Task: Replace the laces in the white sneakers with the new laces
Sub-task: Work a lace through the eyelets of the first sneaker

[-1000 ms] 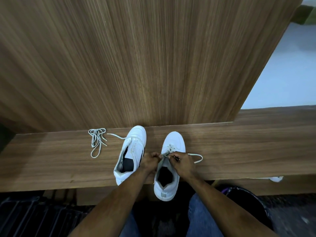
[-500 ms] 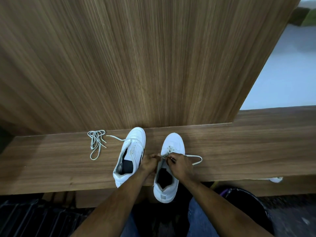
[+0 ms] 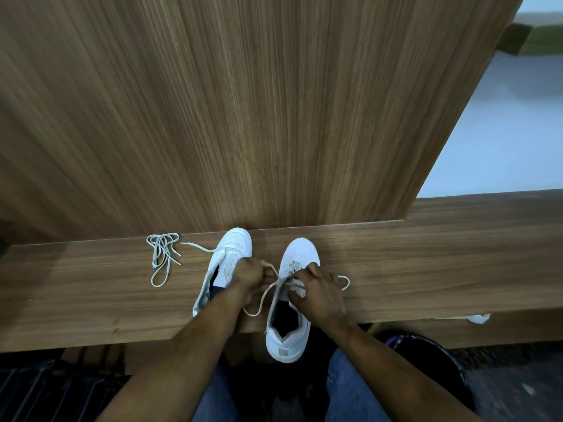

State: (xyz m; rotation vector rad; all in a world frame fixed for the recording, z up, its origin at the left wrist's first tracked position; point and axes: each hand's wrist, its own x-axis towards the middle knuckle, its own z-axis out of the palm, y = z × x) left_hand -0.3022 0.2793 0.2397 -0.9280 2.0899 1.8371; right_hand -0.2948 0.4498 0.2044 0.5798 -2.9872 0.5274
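Probably an indoor home or office corner: a long wood-grain shelf (image 3: 426,263) runs from 9 to 3 o'clock beneath a matching veneer panel (image 3: 243,117), pale wall (image 3: 502,141) at 2 o'clock, dark bin (image 3: 432,357) at 5 o'clock.

Two white sneakers (image 3: 288,300) stand toes-away on the ledge; a spare lace (image 3: 163,257) lies coiled left.

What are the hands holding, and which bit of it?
Both hold the lace of the right sneaker. The left hand pinches one strand near the eyelets, and its loose end loops down. The right hand grips the other strand beside the tongue.
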